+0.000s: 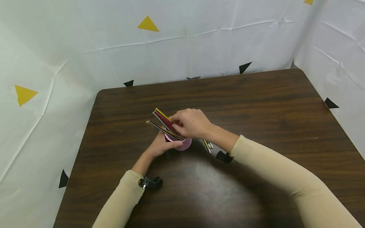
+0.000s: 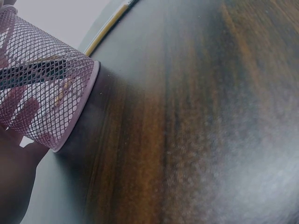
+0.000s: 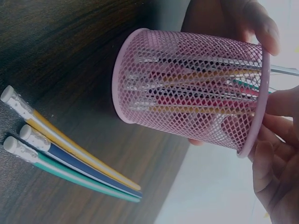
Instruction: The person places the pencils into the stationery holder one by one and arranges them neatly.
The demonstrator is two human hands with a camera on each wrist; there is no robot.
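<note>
We saw the main risk in the pink wire-mesh pencil cup [image 1: 182,144]: light and tall, it stood near the middle of the dark wooden worktop [image 1: 256,104], and the long coloured pencils [image 1: 165,125] inside leaned out toward ten o'clock, so we judged that a sideways tug on them could tip the cup or scatter them. Our left hand [image 1: 161,146] steadied the cup from seven o'clock, thumb and fingers curled round its wall; had that hold loosened, the smooth base might have slid. Our right hand [image 1: 191,123] sat over the rim, its fingers closed on the bundle of pencils. Three loose pencils [image 3: 70,151], yellow, dark blue and green with white erasers, lay flat just beside the cup at four o'clock, partly under the right wrist; we thought a sleeve or wrist could roll them away. From the right wrist view the cup [image 3: 191,88] looked a pale pink cylinder of open diamond mesh with solid rims, with yellow, red and green shafts showing through its wall.
</note>
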